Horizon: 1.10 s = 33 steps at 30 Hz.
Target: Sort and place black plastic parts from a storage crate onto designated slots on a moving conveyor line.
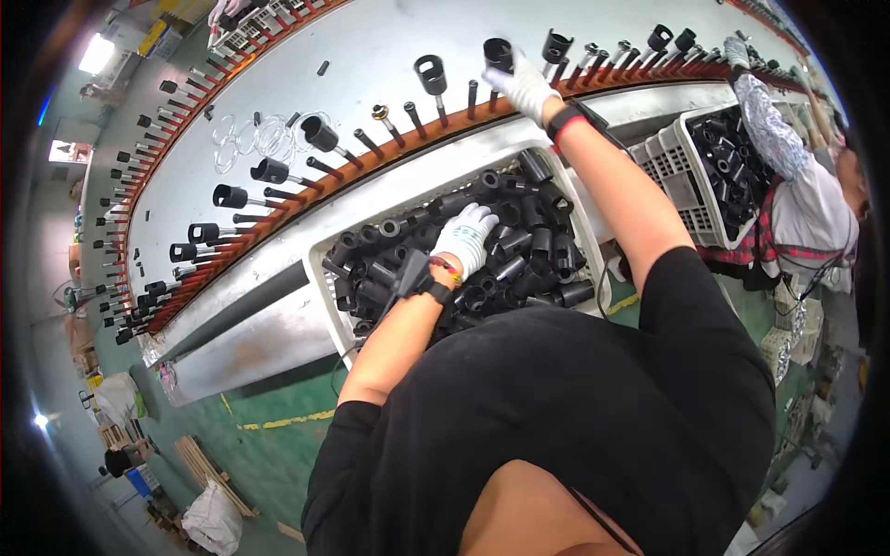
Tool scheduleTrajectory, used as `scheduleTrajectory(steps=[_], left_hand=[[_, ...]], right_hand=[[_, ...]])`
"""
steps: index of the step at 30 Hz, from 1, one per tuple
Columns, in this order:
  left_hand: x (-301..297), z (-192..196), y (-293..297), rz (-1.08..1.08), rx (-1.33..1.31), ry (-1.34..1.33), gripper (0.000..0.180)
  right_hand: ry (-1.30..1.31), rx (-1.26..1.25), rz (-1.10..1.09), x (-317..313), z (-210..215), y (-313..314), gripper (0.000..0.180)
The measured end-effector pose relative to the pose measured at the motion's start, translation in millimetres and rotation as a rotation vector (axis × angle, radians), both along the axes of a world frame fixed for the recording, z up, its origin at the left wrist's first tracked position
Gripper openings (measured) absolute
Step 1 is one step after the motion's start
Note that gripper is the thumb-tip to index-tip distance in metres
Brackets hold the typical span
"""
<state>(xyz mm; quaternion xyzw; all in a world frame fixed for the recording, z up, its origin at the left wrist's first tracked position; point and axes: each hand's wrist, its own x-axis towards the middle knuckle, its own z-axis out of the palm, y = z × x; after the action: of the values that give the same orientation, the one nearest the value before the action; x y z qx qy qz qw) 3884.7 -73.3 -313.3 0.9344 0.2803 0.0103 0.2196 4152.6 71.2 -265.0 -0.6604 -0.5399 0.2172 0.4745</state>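
Observation:
At the far side, my right hand (525, 90), in a white glove, holds a black cylindrical sleeve (498, 54) above the rail of upright pegs. My left hand (466, 237), also gloved, reaches down among loose black sleeves (536, 167) heaped in a white plastic crate (320, 292). Its fingers curl together over the pile; whatever lies under them is hidden. Along the orange-brown curved rail (371, 167), several pegs carry black sleeves, such as the open-ended one (431, 74) left of my right hand. Other pegs near it are bare.
A second white crate (686, 185) of black parts stands to the right, where a co-worker (788, 157) reaches toward the rail. Loops of clear tubing (264, 137) lie on the pale table (371, 56) inside the curve. A green floor (287, 445) shows below.

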Motion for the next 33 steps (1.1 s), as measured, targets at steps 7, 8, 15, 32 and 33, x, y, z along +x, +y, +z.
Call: scheduleTrajectory(steps=[7, 8, 15, 32, 33], left_hand=[[54, 0, -3, 0.235, 0.089, 0.263, 0.038], [60, -3, -1, 0.233, 0.078, 0.272, 0.039], [143, 71, 27, 0.438, -0.351, -0.321, 0.038], [309, 76, 221, 0.890, -0.181, -1.000, 0.023], [300, 75, 226, 0.868, -0.178, -1.010, 0.022]], right_hand=[[-0.772, -0.554, 0.494, 30, 20, -190, 0.049], [-0.939, -0.559, 0.499, 37, 23, -209, 0.052], [-0.666, -0.140, 0.212, 95, -31, -250, 0.055], [1.424, 0.061, -0.489, 251, -22, -278, 0.047], [1.411, 0.096, -0.415, 278, -33, -272, 0.043]])
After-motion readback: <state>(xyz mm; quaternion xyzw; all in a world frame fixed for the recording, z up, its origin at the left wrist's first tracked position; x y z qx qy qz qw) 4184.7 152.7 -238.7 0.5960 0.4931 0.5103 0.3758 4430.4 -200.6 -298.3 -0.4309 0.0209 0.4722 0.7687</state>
